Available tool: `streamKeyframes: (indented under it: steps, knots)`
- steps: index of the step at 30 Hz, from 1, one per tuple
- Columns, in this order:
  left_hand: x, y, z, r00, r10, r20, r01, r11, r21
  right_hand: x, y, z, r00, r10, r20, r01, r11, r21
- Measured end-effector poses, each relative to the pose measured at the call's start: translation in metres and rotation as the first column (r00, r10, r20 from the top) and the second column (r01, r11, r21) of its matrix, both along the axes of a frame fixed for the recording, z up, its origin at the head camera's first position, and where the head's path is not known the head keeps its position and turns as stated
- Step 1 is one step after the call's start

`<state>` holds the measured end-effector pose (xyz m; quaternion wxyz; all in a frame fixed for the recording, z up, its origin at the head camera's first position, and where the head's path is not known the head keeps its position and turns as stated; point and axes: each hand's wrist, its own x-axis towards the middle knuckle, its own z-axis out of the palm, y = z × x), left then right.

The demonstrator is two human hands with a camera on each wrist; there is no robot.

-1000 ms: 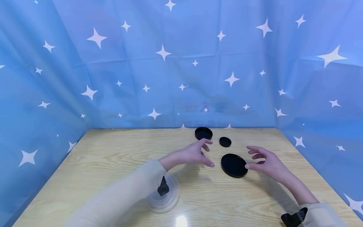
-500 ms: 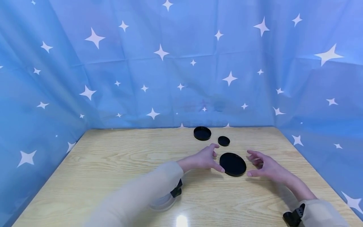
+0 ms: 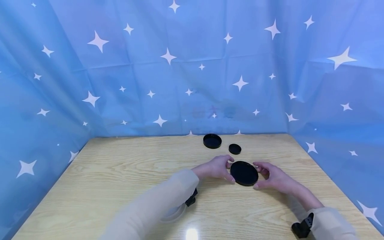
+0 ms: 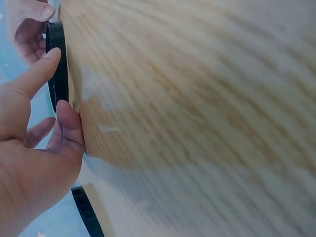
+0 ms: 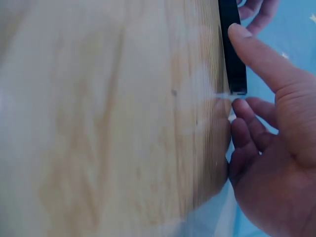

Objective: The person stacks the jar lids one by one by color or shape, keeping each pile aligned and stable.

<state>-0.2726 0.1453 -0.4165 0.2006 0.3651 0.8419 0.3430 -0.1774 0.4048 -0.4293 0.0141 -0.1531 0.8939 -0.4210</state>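
Note:
A large, shallow black round dish (image 3: 244,173) lies on the wooden table, between both hands. My left hand (image 3: 214,167) is at its left side, and in the left wrist view its thumb (image 4: 52,57) overlaps the dish's edge while a fingertip sits by the lower end. From the right, my right hand (image 3: 277,179) holds its curved fingers and thumb (image 5: 240,32) round the rim; the thumb overlaps the dark edge in the right wrist view. How firmly either hand presses is hard to see.
A medium black dish (image 3: 212,141) and a small black dish (image 3: 235,149) lie farther back. Under the left sleeve, a clear round plastic piece (image 3: 173,215) is partly hidden. A blue star-patterned curtain (image 3: 192,66) borders the table (image 3: 126,166) behind and at the sides.
My left hand has moved right to the large dish's left rim. My right hand has closed in on its right rim. The dish keeps its place beside the others; the view shifted slightly.

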Motion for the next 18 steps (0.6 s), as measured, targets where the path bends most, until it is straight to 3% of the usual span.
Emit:
streamKeyframes:
  steps: [5,10,14,18]
  knots:
    - [-0.0021,0.0027,-0.004,0.999,-0.003,-0.041,0.002,1.0,-0.028,-0.0003,-0.0035,0.0002,1.0,-0.013,0.025,0.012,1.0,0.013]
    - [-0.0023,0.0035,-0.0052,0.999,0.023,-0.026,-0.024,0.999,-0.021,0.0001,-0.0042,0.0011,1.0,-0.023,0.018,0.023,0.999,0.034]
    - [-0.0009,0.0022,-0.0049,0.997,0.044,0.065,-0.047,0.998,0.046,0.0009,-0.0024,0.0022,0.999,-0.034,0.009,0.034,0.999,0.034]
    - [0.0022,-0.0005,-0.0032,0.979,0.045,0.2,-0.077,0.985,0.154,0.0031,-0.0006,0.0032,0.998,-0.067,-0.002,0.067,0.997,0.031]
